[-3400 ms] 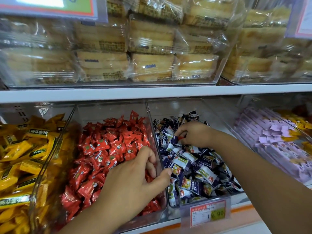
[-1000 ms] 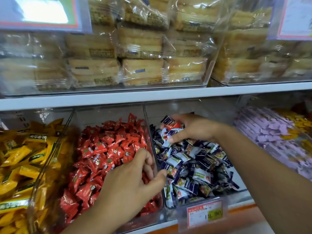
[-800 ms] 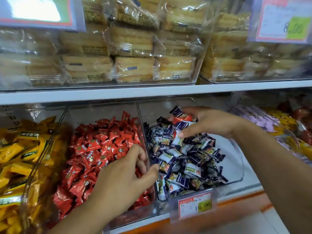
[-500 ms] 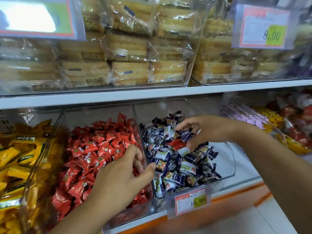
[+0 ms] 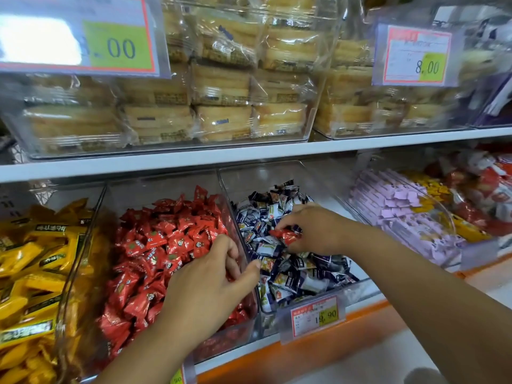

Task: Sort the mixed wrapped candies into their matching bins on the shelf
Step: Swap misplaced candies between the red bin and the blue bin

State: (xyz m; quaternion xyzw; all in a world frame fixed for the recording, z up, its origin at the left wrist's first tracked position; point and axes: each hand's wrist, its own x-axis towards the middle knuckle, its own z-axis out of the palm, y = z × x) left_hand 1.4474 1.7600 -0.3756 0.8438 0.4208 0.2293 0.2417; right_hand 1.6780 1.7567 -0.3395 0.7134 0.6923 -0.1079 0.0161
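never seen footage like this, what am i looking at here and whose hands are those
There is no machine here: these are a person's two bare hands, filmed by one wide camera worn on the head, looking forward and down. It faces a shop shelf with clear bins of yellow candies, red candies, dark blue-and-white candies and purple packets. Wrapped cakes sit on the level above. The right hand pinches one red candy over the blue-and-white pile. The left hand grips the clear wall between the red and blue bins.
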